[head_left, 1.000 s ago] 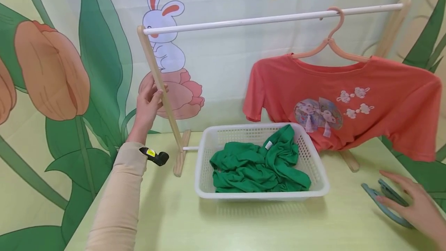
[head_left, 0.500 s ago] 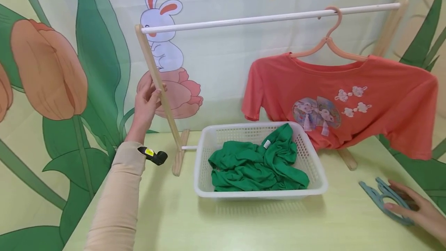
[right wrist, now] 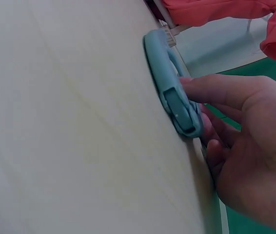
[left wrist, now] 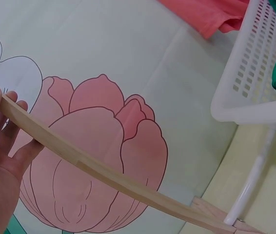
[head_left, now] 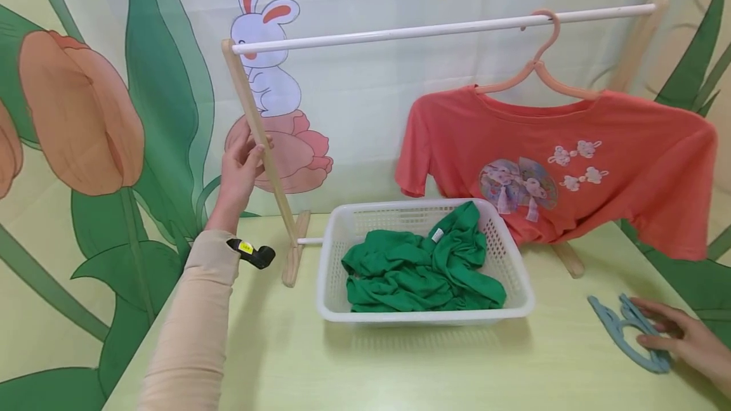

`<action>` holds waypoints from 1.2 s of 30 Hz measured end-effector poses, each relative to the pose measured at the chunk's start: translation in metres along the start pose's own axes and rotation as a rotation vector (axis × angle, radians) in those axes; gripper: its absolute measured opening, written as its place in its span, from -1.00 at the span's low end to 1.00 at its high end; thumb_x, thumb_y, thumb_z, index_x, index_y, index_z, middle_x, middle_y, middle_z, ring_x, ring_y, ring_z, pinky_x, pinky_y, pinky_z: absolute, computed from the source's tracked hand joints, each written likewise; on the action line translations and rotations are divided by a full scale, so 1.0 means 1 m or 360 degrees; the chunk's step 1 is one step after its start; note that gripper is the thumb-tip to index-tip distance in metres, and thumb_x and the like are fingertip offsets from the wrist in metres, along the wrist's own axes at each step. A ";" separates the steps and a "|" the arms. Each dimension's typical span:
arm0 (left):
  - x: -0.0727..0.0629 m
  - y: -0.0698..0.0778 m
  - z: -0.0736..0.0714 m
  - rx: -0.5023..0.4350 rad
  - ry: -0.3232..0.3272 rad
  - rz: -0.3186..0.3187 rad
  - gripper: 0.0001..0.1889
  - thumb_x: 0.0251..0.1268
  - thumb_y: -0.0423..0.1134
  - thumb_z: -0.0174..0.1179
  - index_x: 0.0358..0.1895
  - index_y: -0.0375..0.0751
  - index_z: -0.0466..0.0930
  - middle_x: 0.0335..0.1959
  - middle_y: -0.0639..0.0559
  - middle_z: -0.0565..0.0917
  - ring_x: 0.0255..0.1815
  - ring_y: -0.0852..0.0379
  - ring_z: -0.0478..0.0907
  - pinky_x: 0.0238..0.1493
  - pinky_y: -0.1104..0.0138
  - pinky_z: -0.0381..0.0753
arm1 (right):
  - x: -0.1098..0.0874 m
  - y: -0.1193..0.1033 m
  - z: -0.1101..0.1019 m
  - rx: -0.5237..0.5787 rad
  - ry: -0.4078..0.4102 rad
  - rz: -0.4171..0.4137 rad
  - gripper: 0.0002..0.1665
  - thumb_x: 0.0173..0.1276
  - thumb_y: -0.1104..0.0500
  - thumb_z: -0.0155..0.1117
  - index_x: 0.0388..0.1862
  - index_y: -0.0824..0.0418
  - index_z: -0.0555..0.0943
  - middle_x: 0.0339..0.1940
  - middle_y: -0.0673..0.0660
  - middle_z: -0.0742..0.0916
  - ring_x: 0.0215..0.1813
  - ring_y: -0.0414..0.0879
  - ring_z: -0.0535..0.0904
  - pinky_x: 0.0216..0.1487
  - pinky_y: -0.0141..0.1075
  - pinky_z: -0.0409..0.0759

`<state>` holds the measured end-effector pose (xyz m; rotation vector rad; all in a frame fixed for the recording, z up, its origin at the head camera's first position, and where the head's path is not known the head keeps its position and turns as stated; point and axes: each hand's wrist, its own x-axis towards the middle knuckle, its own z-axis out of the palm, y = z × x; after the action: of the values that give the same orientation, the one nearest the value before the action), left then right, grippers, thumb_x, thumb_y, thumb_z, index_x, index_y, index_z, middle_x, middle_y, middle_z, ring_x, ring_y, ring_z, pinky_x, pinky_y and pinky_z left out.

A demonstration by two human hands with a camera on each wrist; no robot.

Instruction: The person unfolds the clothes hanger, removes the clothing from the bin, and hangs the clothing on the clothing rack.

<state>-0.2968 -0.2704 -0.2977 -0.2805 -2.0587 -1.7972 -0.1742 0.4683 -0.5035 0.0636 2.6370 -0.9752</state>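
Observation:
On the left, my left hand (head_left: 240, 163) grips the slim wooden post (left wrist: 113, 180) of a clothes rack, thumb in front and fingers behind it. My right hand (head_left: 682, 338) pinches a folded teal clothes hanger (head_left: 619, 328) low over the table at the right. In the right wrist view the thumb lies on the near side of the hanger (right wrist: 169, 87), with the other fingers partly hidden behind it. A red T-shirt (head_left: 514, 138) hangs from the rack's white rail (head_left: 400, 33) on a pink hanger (head_left: 562, 89).
A white plastic basket (head_left: 328, 259) stands mid-table, with crumpled green clothing (head_left: 422, 271) inside. The rack's wooden foot (head_left: 294, 265) sits left of it. Behind hangs a backdrop with a printed rabbit (head_left: 268, 81) and tulips.
My right hand's fingers have closed onto the teal hanger, which has turned slightly. The left hand keeps its hold on the post. The head view has shifted a little.

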 end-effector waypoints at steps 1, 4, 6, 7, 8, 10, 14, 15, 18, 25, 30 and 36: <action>0.000 0.001 0.001 -0.0008 -0.0006 0.0008 -0.41 0.54 -0.30 -0.03 0.50 0.37 0.18 0.09 0.08 0.60 0.33 -0.12 0.45 0.34 -0.19 0.34 | 0.000 -0.001 -0.001 -0.0011 0.0003 0.0022 0.12 0.41 -0.22 0.21 0.57 0.43 -0.08 0.42 0.67 0.14 0.27 0.58 0.23 0.08 0.18 0.50; 0.000 0.002 0.001 -0.0013 -0.0013 0.0024 -0.40 0.54 -0.30 -0.02 0.50 0.37 0.18 0.06 0.11 0.61 0.36 -0.19 0.41 0.33 -0.21 0.35 | 0.001 -0.001 -0.002 -0.0014 -0.0001 0.0096 0.15 0.39 -0.26 0.21 0.57 0.42 -0.07 0.40 0.66 0.16 0.24 0.54 0.27 0.02 0.12 0.55; 0.000 0.001 0.001 -0.0009 0.0008 0.0025 -0.41 0.54 -0.30 -0.03 0.49 0.38 0.20 0.10 0.02 0.60 0.36 -0.20 0.42 0.33 -0.19 0.37 | 0.002 -0.001 -0.001 -0.0023 0.0028 0.0114 0.15 0.35 -0.29 0.23 0.57 0.39 -0.03 0.38 0.64 0.21 0.21 0.47 0.33 -0.03 0.01 0.57; 0.001 0.000 0.001 -0.0010 0.0012 0.0023 -0.41 0.54 -0.30 -0.03 0.49 0.38 0.20 0.14 -0.03 0.60 0.36 -0.20 0.43 0.33 -0.18 0.37 | 0.002 0.000 0.000 -0.0012 0.0040 0.0116 0.15 0.35 -0.29 0.24 0.57 0.38 -0.01 0.37 0.62 0.23 0.19 0.43 0.35 -0.05 -0.03 0.57; 0.003 -0.002 0.001 -0.0008 0.0011 0.0026 -0.41 0.54 -0.30 -0.03 0.49 0.39 0.20 0.16 -0.07 0.58 0.35 -0.19 0.43 0.33 -0.18 0.37 | 0.002 0.001 0.001 -0.0009 0.0059 0.0113 0.14 0.34 -0.29 0.25 0.57 0.37 0.02 0.35 0.61 0.26 0.17 0.38 0.38 -0.07 -0.08 0.57; 0.005 -0.007 0.000 -0.0006 0.0012 0.0031 -0.41 0.55 -0.29 -0.04 0.48 0.41 0.20 0.18 -0.08 0.57 0.34 -0.16 0.44 0.33 -0.17 0.37 | 0.001 0.002 0.003 -0.0008 0.0106 0.0097 0.11 0.32 -0.29 0.27 0.56 0.34 0.09 0.32 0.59 0.30 0.14 0.32 0.42 -0.12 -0.14 0.57; 0.009 -0.012 -0.002 0.0011 0.0000 0.0056 -0.41 0.55 -0.27 -0.03 0.49 0.43 0.18 0.06 0.12 0.60 0.32 -0.09 0.46 0.32 -0.21 0.35 | 0.002 0.001 0.005 -0.0066 0.0205 0.0025 0.03 0.32 -0.23 0.31 0.50 0.39 0.20 0.26 0.56 0.40 -0.03 -0.07 0.52 -0.20 -0.22 0.57; 0.009 -0.011 -0.002 0.0009 -0.0004 0.0061 -0.41 0.55 -0.27 -0.03 0.49 0.43 0.18 0.03 0.17 0.60 0.32 -0.09 0.46 0.32 -0.22 0.34 | 0.002 0.000 0.005 -0.0085 0.0226 0.0008 0.02 0.32 -0.21 0.32 0.48 0.41 0.22 0.24 0.57 0.43 -0.10 -0.16 0.51 -0.22 -0.23 0.56; 0.006 -0.007 -0.002 0.0004 -0.0014 0.0060 -0.40 0.55 -0.30 -0.04 0.50 0.40 0.18 -0.02 0.24 0.59 0.33 -0.11 0.45 0.32 -0.22 0.34 | 0.002 -0.003 0.004 -0.0151 0.0308 -0.0054 -0.06 0.30 -0.09 0.38 0.41 0.49 0.28 0.11 0.52 0.54 -0.27 -0.52 0.38 -0.30 -0.33 0.52; -0.002 0.001 -0.003 0.0033 -0.0041 0.0017 -0.38 0.54 -0.32 -0.03 0.52 0.35 0.15 0.05 0.21 0.60 0.39 -0.24 0.39 0.31 -0.18 0.39 | 0.000 -0.013 0.001 -0.0199 0.0316 -0.0102 -0.22 0.24 0.06 0.41 0.30 0.50 0.41 0.04 0.50 0.62 -0.28 -0.57 0.37 -0.35 -0.37 0.53; -0.001 0.000 -0.004 0.0037 -0.0059 0.0036 -0.40 0.53 -0.31 -0.01 0.52 0.29 0.18 0.07 0.19 0.61 0.37 -0.20 0.43 0.30 -0.21 0.40 | 0.000 -0.017 -0.003 -0.0195 0.0247 -0.0108 -0.23 0.26 0.02 0.42 0.27 0.50 0.44 0.05 0.52 0.61 -0.23 -0.36 0.49 -0.32 -0.29 0.58; 0.003 -0.002 -0.005 -0.0002 -0.0087 0.0119 -0.42 0.52 -0.32 0.00 0.50 0.22 0.19 0.10 0.12 0.58 0.19 0.20 0.55 0.30 -0.28 0.37 | 0.000 -0.025 -0.006 -0.0176 0.0151 -0.0075 -0.09 0.32 -0.15 0.34 0.38 0.45 0.33 0.01 0.45 0.65 -0.21 -0.20 0.57 -0.35 -0.29 0.55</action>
<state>-0.2994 -0.2761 -0.2976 -0.4053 -2.0561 -1.7649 -0.1793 0.4533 -0.4839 0.0223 2.7861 -0.8592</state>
